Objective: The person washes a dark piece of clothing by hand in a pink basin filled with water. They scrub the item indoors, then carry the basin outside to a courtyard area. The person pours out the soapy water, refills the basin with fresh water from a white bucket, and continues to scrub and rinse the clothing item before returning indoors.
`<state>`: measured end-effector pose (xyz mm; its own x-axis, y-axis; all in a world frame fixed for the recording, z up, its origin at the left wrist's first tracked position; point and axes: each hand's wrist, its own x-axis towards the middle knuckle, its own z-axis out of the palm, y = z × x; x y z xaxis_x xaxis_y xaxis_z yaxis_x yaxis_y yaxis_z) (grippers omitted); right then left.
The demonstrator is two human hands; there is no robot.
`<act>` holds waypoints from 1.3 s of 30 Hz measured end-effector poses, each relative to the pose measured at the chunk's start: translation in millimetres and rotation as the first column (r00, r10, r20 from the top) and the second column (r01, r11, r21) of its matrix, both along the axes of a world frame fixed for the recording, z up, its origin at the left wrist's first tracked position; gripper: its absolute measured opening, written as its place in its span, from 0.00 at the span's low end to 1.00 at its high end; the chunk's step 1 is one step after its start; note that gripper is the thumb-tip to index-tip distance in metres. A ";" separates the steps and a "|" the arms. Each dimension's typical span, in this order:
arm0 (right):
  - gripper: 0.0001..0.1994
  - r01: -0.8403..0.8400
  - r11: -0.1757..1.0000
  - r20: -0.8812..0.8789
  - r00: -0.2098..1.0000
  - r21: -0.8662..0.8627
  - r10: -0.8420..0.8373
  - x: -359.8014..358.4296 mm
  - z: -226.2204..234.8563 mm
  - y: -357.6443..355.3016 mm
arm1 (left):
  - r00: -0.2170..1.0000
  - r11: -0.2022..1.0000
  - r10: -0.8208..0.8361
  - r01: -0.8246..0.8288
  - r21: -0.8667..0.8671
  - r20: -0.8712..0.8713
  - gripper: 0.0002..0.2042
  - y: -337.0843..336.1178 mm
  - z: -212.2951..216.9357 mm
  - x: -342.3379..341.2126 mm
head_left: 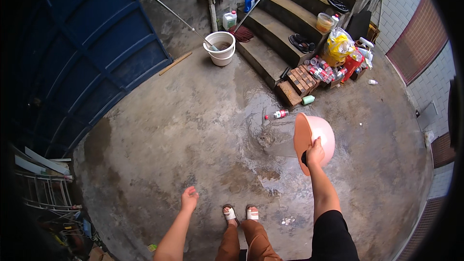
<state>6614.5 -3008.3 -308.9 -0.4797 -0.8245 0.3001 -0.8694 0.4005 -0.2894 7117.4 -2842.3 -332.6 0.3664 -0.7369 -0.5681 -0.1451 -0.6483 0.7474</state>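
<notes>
My right hand (315, 152) grips a pink plastic basin (325, 137) by its rim. The basin is tipped on its side above the floor, its mouth facing left. From that mouth a sheet of water (281, 149) spills onto the wet concrete (253, 137). My left hand (190, 198) hangs free over the floor, holding nothing, with its fingers loosely bent and apart. Beyond the basin lie a plastic bottle with a red label (281, 114) and a green bottle (308, 100), both on their sides.
Concrete steps (270, 26) climb at the far right, with bricks (303, 80) and bagged bottles (328, 71) beside them. A white bucket (220, 55) holds a mop and stands by the back wall. Blue metal doors (96, 34) line the left; a ladder (43, 191) lies below.
</notes>
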 end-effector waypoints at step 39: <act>0.21 0.626 0.780 0.599 0.617 0.021 -0.511 154.3 170.3 -181.8 | 0.871 0.695 -0.287 0.476 -0.538 0.399 0.26 -429.4 285.1 142.6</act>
<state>6768.8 -3190.2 -138.7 -0.9550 -0.2893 -0.0647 -0.1471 0.6521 -0.7437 7260.0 -3271.7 -47.6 0.0380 -0.9919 0.1212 -0.5266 0.0832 0.8461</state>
